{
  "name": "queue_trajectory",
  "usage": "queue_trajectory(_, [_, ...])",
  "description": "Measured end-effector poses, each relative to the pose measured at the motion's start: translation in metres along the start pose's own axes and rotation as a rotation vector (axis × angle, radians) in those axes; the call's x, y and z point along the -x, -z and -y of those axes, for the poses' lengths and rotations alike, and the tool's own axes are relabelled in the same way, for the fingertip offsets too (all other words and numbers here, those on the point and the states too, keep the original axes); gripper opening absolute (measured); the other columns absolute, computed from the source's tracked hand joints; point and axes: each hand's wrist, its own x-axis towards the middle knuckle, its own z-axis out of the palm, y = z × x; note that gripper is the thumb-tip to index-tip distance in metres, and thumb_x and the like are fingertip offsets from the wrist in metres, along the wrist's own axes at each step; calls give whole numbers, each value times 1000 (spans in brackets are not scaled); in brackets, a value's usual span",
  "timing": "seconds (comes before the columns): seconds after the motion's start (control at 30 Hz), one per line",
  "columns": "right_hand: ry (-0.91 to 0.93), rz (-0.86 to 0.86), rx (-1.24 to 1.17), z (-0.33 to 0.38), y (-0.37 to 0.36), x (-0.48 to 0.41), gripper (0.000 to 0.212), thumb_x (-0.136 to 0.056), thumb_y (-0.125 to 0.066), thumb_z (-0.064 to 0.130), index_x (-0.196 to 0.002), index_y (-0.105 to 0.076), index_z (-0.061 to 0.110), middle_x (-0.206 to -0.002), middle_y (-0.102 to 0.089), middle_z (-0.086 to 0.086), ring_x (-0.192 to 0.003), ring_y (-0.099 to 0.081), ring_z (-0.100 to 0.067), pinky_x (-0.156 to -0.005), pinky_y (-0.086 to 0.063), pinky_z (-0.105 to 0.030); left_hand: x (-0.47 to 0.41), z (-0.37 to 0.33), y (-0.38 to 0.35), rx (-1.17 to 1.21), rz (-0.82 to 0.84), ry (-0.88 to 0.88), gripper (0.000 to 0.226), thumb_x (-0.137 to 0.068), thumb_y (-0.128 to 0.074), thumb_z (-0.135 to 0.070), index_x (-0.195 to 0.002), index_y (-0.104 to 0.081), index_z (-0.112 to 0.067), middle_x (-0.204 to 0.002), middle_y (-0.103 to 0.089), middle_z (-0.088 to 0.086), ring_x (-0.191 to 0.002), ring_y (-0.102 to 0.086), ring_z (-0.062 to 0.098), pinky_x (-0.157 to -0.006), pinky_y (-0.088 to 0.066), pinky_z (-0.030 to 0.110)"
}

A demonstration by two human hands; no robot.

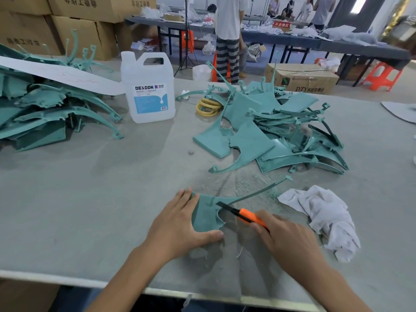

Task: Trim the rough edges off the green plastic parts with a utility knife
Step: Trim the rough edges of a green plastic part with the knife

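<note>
A green plastic part (206, 216) with a long thin curved arm lies on the grey table near the front edge. My left hand (180, 224) lies over its left side, fingers straight along its far-left edge and thumb along its near edge. My right hand (286, 237) grips an orange and black utility knife (242, 215). The knife's dark tip meets the part's inner curved edge. Green shavings lie scattered beyond the part.
A heap of green parts (276, 131) lies at the right, another heap (45, 106) at the left under a white sheet. A clear DEXCON jug (148, 88) and yellow rings (208, 106) stand behind. A white rag (324, 219) lies right of my hand. People stand at far tables.
</note>
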Motion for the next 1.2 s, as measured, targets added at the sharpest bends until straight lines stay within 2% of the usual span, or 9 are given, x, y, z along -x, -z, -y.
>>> queue_trajectory(0.2, [-17,-19,-14,2,-1,-2,47,-97,-18,69,-111,-46,34,-94,-63,8,-87,-68,-18,-65,-45,-35,0,-2,-4,-1,-25,19,140,-49,-30,-109,-161,-9,-29,-168,4,-16,-151,12,1,-121,-6,29])
queue_trajectory(0.3, [12,9,-69,4,-3,-2,62,-87,-8,75,-109,-48,33,-93,-63,8,-87,-67,-19,-63,-40,-35,1,-4,-4,-3,-51,12,139,-50,-29,-108,-161,-11,-27,-168,1,-11,-153,9,4,-121,-3,28])
queue_trajectory(0.4, [-21,-31,-32,1,-2,0,50,-94,-18,71,-113,-47,35,-92,-62,9,-86,-68,-18,-61,-39,-34,5,-9,-2,-72,-91,6,136,-51,-23,-109,-158,-22,-24,-166,-14,-5,-153,-5,12,-124,-12,34])
queue_trajectory(0.5, [-71,-100,-98,-1,0,3,36,-98,-33,65,-108,-51,36,-88,-64,8,-79,-68,-22,-56,-33,-35,9,-23,-3,-202,-210,34,128,-43,-8,-111,-129,-48,-25,-131,-44,-2,-124,-35,21,-105,-29,39])
queue_trajectory(0.57, [-85,-106,-129,1,1,6,33,-98,-37,64,-108,-53,36,-85,-62,8,-78,-68,-23,-55,-31,-35,9,-29,-9,-224,-265,28,117,-44,-10,-110,-112,-49,-23,-115,-45,-3,-110,-36,22,-100,-30,39])
queue_trajectory(0.7, [-75,-8,-116,-2,0,6,38,-99,-29,65,-117,-48,38,-84,-48,11,-84,-67,-21,-59,-33,-33,9,-24,-22,-154,-266,-18,116,-51,-17,-108,-122,-45,-19,-131,-41,-3,-129,-34,20,-116,-18,39])
queue_trajectory(0.9, [12,36,-53,-1,13,4,37,-102,-22,61,-132,-35,44,-92,-66,7,-86,-67,-19,-62,-36,-37,10,-25,-25,-152,-295,-12,104,-57,-33,-102,-123,-52,-23,-133,-46,-2,-128,-40,22,-110,-23,39])
queue_trajectory(1.07, [102,138,-138,-3,27,2,42,-103,-28,61,-144,-22,52,-96,-69,9,-92,-66,-20,-66,-35,-36,11,-25,-24,-155,-260,-5,107,-58,-26,-103,-127,-48,-24,-138,-40,-2,-133,-34,23,-115,-24,41])
queue_trajectory(1.2, [95,159,-255,-1,27,1,43,-101,-28,62,-143,-27,53,-74,-55,18,-85,-63,-12,-68,-40,-33,11,-24,-25,-148,-256,-9,110,-58,-21,-105,-128,-47,-24,-138,-39,-2,-134,-32,23,-116,-24,43])
